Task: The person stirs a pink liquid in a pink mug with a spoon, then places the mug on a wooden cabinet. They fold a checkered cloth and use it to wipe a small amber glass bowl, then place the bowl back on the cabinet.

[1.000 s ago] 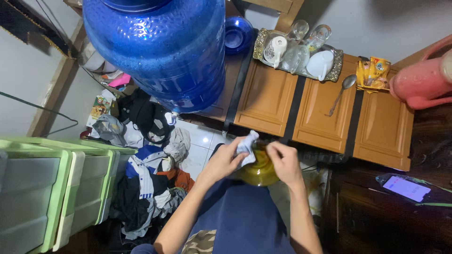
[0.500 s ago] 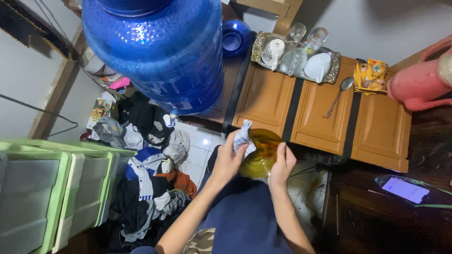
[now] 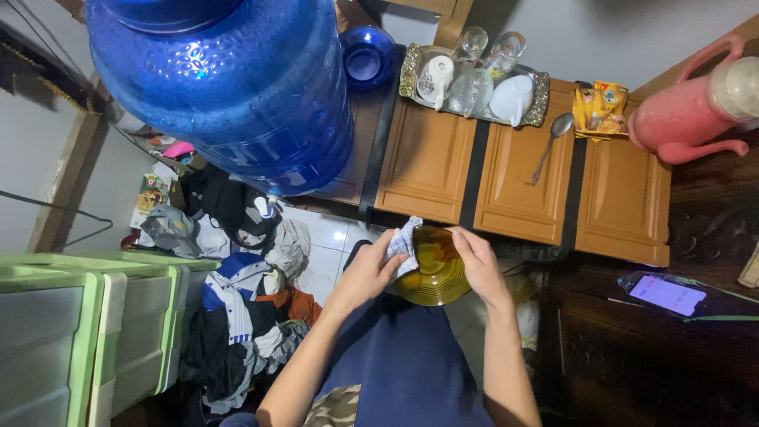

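A yellow-amber glass bowl (image 3: 436, 273) is held over my lap in front of the wooden counter. My right hand (image 3: 477, 265) grips its right rim. A small blue-and-white checked cloth (image 3: 403, 243) is pressed against the bowl's left rim by my left hand (image 3: 368, 273), whose fingers are closed on the cloth.
A large blue water jug (image 3: 229, 87) stands at the top left. The orange counter (image 3: 506, 170) carries a tray of glasses and cups (image 3: 474, 75), a spoon (image 3: 549, 142), snack packets (image 3: 598, 107) and a pink pitcher (image 3: 688, 119). A phone (image 3: 666, 294) lies right; clothes (image 3: 237, 292) and green drawers (image 3: 71, 340) are left.
The bowl has turned in my hands; my right hand shifted from under it to its right rim. My left hand with the cloth dropped slightly onto the left rim. The view shifted a little.
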